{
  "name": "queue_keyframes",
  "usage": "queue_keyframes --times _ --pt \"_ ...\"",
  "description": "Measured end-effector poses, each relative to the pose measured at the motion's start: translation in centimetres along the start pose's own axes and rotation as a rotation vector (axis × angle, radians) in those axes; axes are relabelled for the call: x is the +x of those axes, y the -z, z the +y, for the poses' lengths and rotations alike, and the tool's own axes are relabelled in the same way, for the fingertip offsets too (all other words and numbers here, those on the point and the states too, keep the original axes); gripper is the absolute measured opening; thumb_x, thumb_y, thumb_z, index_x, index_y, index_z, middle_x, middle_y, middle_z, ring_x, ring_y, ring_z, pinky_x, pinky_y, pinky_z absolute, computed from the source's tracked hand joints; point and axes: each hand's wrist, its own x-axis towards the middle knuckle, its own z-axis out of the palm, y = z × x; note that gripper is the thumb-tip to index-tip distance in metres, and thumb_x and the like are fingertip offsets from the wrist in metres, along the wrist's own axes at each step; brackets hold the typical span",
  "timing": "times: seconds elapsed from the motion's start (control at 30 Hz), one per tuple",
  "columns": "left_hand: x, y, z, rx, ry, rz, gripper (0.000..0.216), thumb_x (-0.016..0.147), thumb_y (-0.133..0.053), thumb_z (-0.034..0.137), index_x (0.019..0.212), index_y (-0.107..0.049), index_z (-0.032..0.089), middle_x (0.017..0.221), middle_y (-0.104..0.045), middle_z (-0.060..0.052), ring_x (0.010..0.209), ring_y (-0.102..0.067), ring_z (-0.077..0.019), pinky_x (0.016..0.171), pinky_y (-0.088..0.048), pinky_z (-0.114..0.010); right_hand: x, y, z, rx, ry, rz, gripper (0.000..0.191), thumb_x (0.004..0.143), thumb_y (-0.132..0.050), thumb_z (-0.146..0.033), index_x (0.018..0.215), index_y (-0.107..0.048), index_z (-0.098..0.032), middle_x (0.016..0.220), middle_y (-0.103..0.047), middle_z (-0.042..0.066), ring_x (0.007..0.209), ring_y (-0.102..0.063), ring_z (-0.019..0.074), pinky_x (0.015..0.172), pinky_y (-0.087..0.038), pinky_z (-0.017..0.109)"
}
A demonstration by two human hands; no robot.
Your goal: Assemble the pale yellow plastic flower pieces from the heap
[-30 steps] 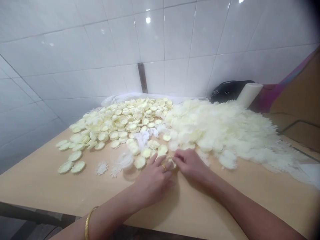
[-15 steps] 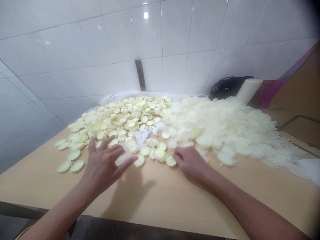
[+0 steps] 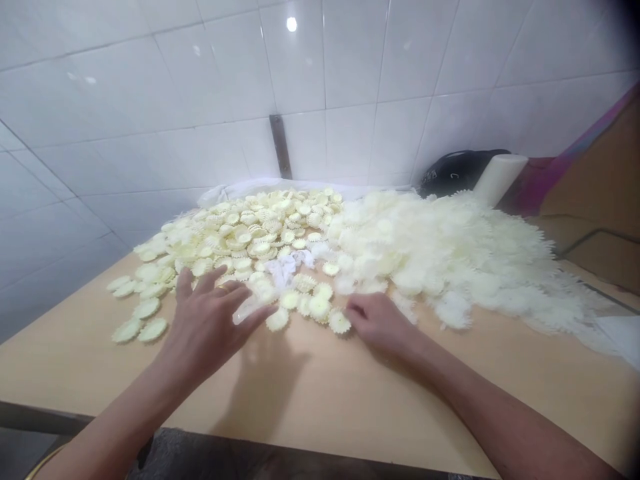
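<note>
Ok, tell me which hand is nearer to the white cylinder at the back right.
Right. The right hand is in front and left of the white cylinder; the left hand is much farther left.

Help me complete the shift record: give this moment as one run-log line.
left hand: spread above table | right hand: curled at scalloped disc, grip unclear | behind: yellowish disc heap, white frilled heap

The right hand (image 3: 383,325) hid its own grip, so whether it pinched the disc (image 3: 339,322) beside it could not be told. The left hand (image 3: 205,325) partly covered some clear plastic (image 3: 244,309). The picture's edge cut off the bracelet (image 3: 44,465). The white pile (image 3: 450,257) blurred together.
</note>
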Motion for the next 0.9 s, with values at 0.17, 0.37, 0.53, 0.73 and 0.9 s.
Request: queue_keyframes --times 0.17,0.37,0.53,0.73,0.9 --pt "-0.2 -1.2 5.2 -0.237 -0.214 -0.039 0.025 0.08 -0.047 0.037 0.09 -0.064 0.023 0.1 -0.065 -0.003 0.111 -0.046 -0.0247 0.101 -0.019 -0.051 0.1 -0.3 0.4 0.042 0.02 0.001 0.023 0.075 -0.039 -0.018 0.052 -0.043 -0.016 0.05 -0.049 -0.001 0.048 -0.04 0.0096 0.046 -0.022 0.022" --pt "0.3 -5.2 7.9 -0.264 -0.392 -0.214 0.029 0.079 -0.048 0.023 0.106 -0.057 0.019 0.118 -0.055 -0.008 0.121 -0.034 -0.0309 0.097 -0.023 -0.055 0.4 -0.3 0.7 0.018 0.025 -0.004 0.022 0.074 -0.039 -0.016 0.052 -0.043 -0.016 0.051 -0.049 0.0 0.049 -0.04 0.0095 0.047 -0.023 0.021" --pt "0.6 -5.3 7.9 -0.26 -0.383 -0.187 0.026 0.082 -0.043 0.022 0.103 -0.058 0.017 0.111 -0.059 -0.008 0.12 -0.035 -0.0295 0.098 -0.026 -0.051 0.3 -0.5 0.7 0.0 0.028 -0.001 0.023 0.074 -0.039 -0.016 0.051 -0.038 -0.016 0.049 -0.043 -0.002 0.048 -0.038 0.0086 0.046 -0.021 0.021" --pt "0.4 -5.6 7.4 -0.352 -0.416 -0.123 0.023 0.082 -0.041 0.017 0.096 -0.059 0.018 0.107 -0.059 -0.008 0.117 -0.039 -0.0257 0.096 -0.032 -0.047 0.2 -0.3 0.5 -0.014 0.032 0.024 0.025 0.075 -0.039 -0.016 0.05 -0.036 -0.017 0.048 -0.04 -0.002 0.047 -0.035 0.0084 0.046 -0.02 0.022" --pt "1.6 -5.9 7.2 -0.607 -0.201 0.069 0.023 0.082 -0.043 0.021 0.1 -0.056 0.016 0.102 -0.058 -0.011 0.101 -0.049 -0.0216 0.083 -0.043 -0.038 0.2 0.6 0.2 0.094 0.05 0.142 0.025 0.075 -0.04 -0.019 0.05 -0.034 -0.017 0.045 -0.036 -0.003 0.044 -0.033 0.0081 0.043 -0.02 0.022"
